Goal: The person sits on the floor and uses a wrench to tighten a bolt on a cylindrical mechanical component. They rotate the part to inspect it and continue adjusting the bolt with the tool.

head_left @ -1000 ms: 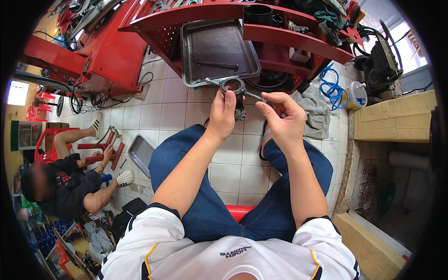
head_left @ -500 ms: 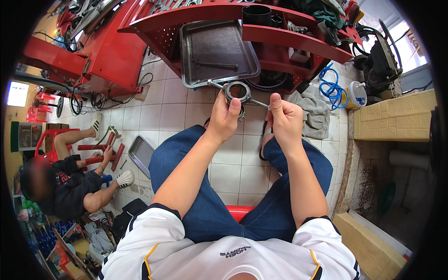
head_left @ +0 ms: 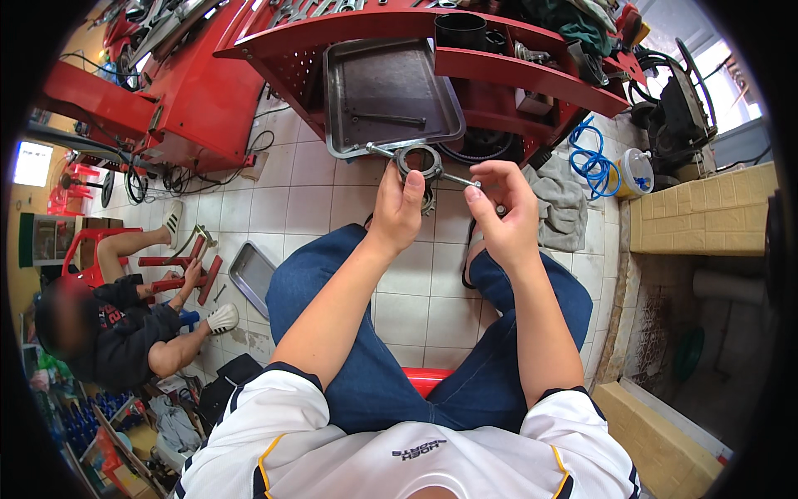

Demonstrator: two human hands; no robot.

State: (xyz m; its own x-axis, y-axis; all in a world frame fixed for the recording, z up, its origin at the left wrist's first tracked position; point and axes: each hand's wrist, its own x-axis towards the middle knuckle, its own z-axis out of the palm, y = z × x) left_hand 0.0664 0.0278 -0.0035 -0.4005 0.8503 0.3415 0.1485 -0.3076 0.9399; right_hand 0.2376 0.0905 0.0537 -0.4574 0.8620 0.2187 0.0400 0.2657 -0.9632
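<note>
My left hand [head_left: 396,213] is closed around a round metal ring clamp [head_left: 418,160], its thumb up along the near side. Through the clamp runs a long bolt [head_left: 457,179], sticking out to both sides; its left end lies in front of the tray's near edge. At the bolt's right end is my right hand [head_left: 509,223], thumb tip by the bolt and index finger arched above it, a gap between them. A small round metal end [head_left: 500,211] shows in the palm; the curled fingers hide the rest, so its kind cannot be made out.
A metal tray [head_left: 334,125] with a rod on it sits ahead, beside a red tool cart [head_left: 532,66]. Grey cloth [head_left: 553,204], blue hose [head_left: 592,158] and a white tub [head_left: 638,170] lie right. Another person [head_left: 125,333] sits left, near a second tray [head_left: 252,274].
My right hand has loosened from a thumb-up fist; its index finger is lifted and its thumb lowered beside the bolt's end. The left hand keeps its hold on the clamp.
</note>
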